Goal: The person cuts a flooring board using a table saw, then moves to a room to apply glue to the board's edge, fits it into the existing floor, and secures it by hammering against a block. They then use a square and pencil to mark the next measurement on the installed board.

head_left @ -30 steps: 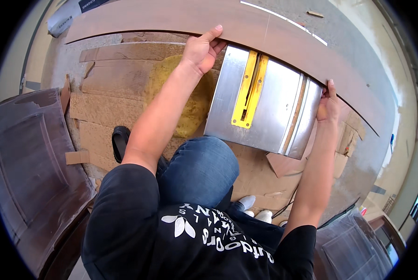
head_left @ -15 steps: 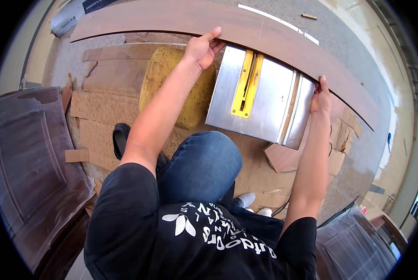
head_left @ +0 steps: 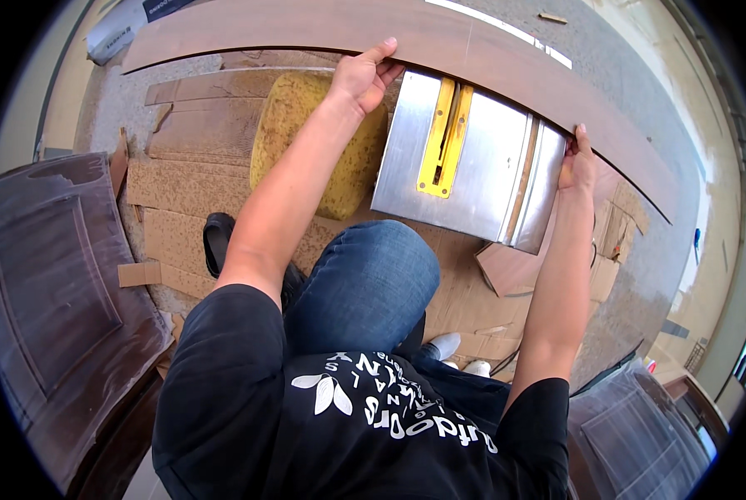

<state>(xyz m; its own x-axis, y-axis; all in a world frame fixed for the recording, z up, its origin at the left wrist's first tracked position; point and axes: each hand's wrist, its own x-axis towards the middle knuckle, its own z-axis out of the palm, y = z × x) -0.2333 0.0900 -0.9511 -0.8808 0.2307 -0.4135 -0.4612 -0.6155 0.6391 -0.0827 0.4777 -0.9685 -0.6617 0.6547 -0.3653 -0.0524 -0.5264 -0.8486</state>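
A long brown flooring plank (head_left: 306, 27) spans the far side of the view and lies across the far part of a table saw (head_left: 481, 158). The saw has a bare metal top and a yellow insert (head_left: 445, 137) around its slot. My left hand (head_left: 365, 79) grips the plank's near edge just left of the saw, thumb on top and fingers curled underneath. At the saw's right side, my right hand (head_left: 579, 164) holds the same edge, its thumb up on the plank and its other fingers mostly hidden. The plank covers the far end of the slot.
A worn yellow block-like object (head_left: 315, 150) stands left of the saw. Flattened cardboard (head_left: 190, 179) covers the floor. Dark panelled doors lean at left (head_left: 56, 300) and lower right (head_left: 640, 425). A wood offcut (head_left: 506, 265) lies beside the saw, near a dark cable.
The view has shifted slightly, so the saw and floor sit a little higher in the picture. Both hands keep their hold on the plank.
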